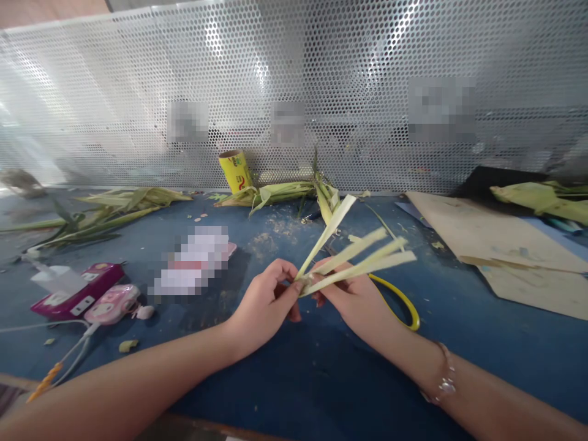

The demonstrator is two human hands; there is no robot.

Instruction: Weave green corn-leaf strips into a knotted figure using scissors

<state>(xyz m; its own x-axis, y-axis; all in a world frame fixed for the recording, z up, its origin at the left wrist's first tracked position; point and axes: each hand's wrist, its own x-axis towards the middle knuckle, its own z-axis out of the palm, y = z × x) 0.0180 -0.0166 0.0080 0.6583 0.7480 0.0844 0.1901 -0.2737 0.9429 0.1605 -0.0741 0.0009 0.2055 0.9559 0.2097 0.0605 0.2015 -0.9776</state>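
your left hand [266, 297] and right hand [356, 295] pinching pale husk strips [367, 268], yellow loop [403, 298] beside the right, leafy husks [289, 192] beyond both

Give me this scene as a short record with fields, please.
Left hand: pinching pale strips near their lower ends
Right hand: holding the same strips
Beside right hand: yellow handle, partly hidden
Behind hands: yellow container, green husks
Left side: purple power strip
Right side: brown cardboard
Surface: blue table, scattered scraps
Backdrop: perforated screen
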